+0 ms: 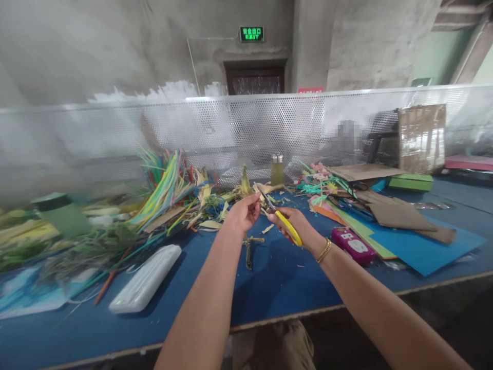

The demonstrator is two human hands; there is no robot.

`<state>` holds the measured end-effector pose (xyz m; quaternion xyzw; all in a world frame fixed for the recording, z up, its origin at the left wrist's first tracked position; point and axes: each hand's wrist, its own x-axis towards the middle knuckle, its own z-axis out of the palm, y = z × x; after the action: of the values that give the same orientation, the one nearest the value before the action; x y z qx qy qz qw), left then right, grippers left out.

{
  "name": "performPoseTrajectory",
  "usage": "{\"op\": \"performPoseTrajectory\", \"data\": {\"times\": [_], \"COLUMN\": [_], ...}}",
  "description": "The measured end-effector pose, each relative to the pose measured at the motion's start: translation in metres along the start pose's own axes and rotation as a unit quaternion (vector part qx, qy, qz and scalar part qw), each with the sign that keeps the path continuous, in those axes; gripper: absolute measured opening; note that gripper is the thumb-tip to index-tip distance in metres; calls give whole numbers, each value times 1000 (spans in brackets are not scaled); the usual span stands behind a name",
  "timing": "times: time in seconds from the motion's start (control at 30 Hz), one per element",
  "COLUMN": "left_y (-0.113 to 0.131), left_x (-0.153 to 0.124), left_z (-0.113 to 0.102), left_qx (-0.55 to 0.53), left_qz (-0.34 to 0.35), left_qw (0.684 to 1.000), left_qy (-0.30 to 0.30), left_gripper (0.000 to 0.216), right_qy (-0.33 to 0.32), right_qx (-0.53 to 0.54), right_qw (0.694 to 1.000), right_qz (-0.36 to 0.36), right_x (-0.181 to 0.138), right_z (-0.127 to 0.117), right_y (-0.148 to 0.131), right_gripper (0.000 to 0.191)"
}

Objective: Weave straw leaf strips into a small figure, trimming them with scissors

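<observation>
My right hand (302, 226) is closed round the handles of yellow-handled scissors (285, 225), their dark blades pointing away and to the left. Close by those blades, my left hand (246, 211) pinches a pale piece that looks like dried corn husk (263, 197); the fingers partly hide it. On the blue table just below the hands lies a small knotted bundle of dry plant fibre (249, 252). Scraps of husk (267, 229) are scattered around it, and a husk-wrapped cob shape (245, 182) stands beyond my left hand.
Left are colourful strips (164, 185), a green-grey container (61, 213) and a white plastic pack (146, 277). A glass jar (277, 169) stands before the perforated metal screen (208, 133). Right are a purple pack (353, 245), blue paper (423, 246) and cardboard (402, 210).
</observation>
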<state>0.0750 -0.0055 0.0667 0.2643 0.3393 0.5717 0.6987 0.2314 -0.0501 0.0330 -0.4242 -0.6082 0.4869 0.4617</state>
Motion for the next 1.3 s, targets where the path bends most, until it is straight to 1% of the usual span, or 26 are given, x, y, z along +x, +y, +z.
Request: {"op": "performPoseTrajectory", "data": {"times": [0.07,0.1,0.17,0.23,0.3,0.37,0.43,0.53,0.67,0.77,0.93,1.1,1.3], "left_y": [0,-1,-3,-5,-7,-10,-12,-14,-15,-15,-14,-16,-17], "left_x": [1,2,4,5,6,5,3,-1,-4,-7,-10,-10,-11], "left_z": [-1,-3,-5,-7,-9,-9,-8,-7,-5,-3,-1,-1,0], "left_qx": [7,12,28,57,101,149,192,250,321,357,391,395,400], "left_qz": [-5,-7,-3,8,19,32,40,32,20,19,18,-5,16], "left_qw": [1000,1000,999,997,993,986,978,963,940,925,911,906,903], "left_qy": [-2,-5,-21,-45,-64,-70,-73,-97,-119,-126,-127,-153,-156], "left_gripper": [9,9,9,10,10,11,13,18,20,15,8,9,10], "right_qy": [11,27,80,129,141,131,127,116,90,97,121,139,155], "right_qx": [10,23,78,159,224,251,251,211,157,139,144,160,181], "right_qw": [1000,999,994,979,964,959,960,969,980,980,977,972,969], "right_qz": [0,2,-1,-7,-2,6,-7,-44,-86,-106,-102,-102,-72], "right_x": [1,2,6,12,17,20,19,15,12,12,13,12,12], "right_z": [2,3,3,0,-5,-10,-12,-8,-3,-4,-6,-6,-5], "right_y": [1,2,5,8,11,11,10,7,6,7,6,5,1], "right_gripper": [43,43,43,44,45,47,52,58,56,52,49,49,51]}}
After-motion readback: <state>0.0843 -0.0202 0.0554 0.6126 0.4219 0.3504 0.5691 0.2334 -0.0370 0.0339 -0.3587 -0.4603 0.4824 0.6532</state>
